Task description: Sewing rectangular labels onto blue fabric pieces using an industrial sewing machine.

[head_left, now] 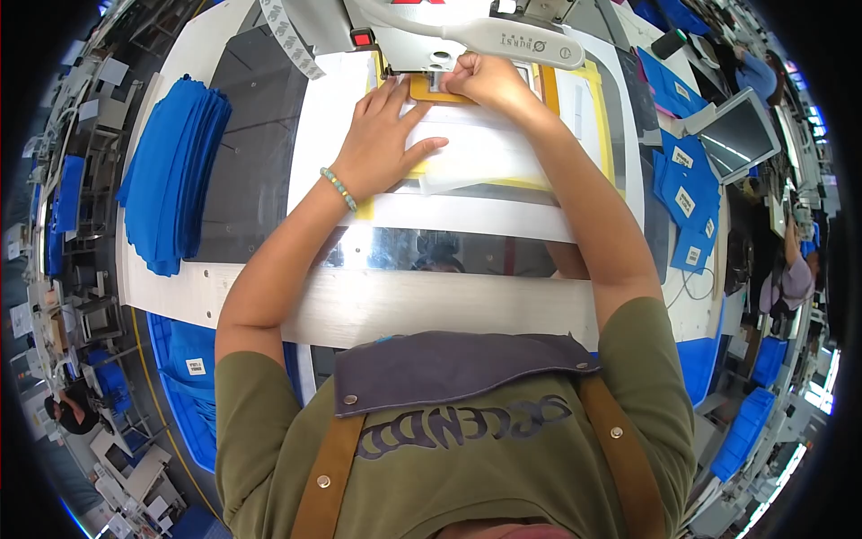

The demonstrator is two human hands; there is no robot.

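My left hand lies spread on the white sheet, its fingertips at the left end of an orange-yellow frame under the machine head. A beaded bracelet circles that wrist. My right hand is at the same frame, thumb and fingertips pinched together over its opening. What they hold, if anything, is too small and covered to make out. The lamp arm, pale and curved, hangs just above my right hand. Yellow strips edge the white work plate beneath.
Stacked blue fabric pieces lie at the left. Blue pieces with white labels lie at the right, by a tilted screen. A blue bin with more fabric stands below the table's left edge. A printed tape hangs at upper left.
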